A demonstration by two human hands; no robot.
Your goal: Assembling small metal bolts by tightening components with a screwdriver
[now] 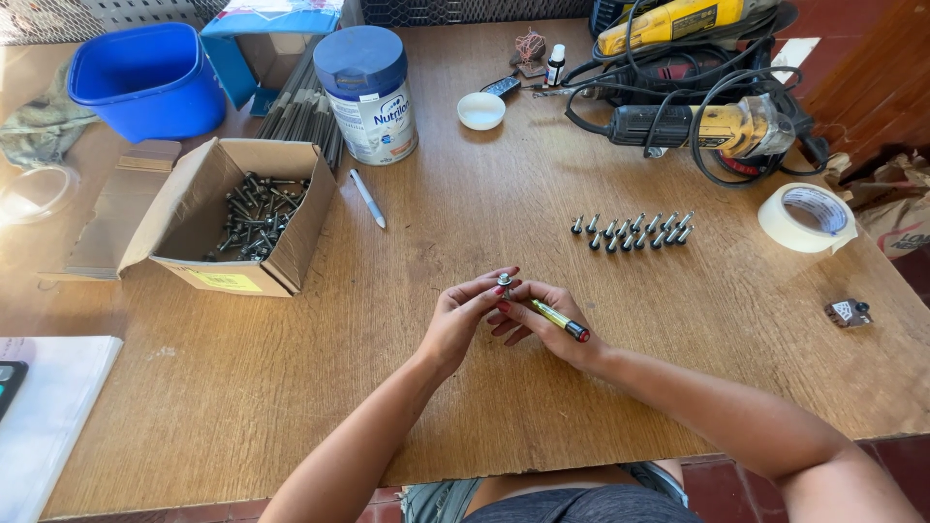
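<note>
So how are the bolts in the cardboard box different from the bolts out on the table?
The dark metal bolts in the open brown cardboard box lie jumbled in a loose heap, while the dark metal bolts on the bare wooden table sit in two neat rows. The boxed pile looks far bigger than the short rows. The boxed ones are left of both hands, the rows to the right. Both lots look like the same kind.

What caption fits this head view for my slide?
Both hands work a small metal bolt with a yellow marker pen, beside a row of finished bolts.
</note>
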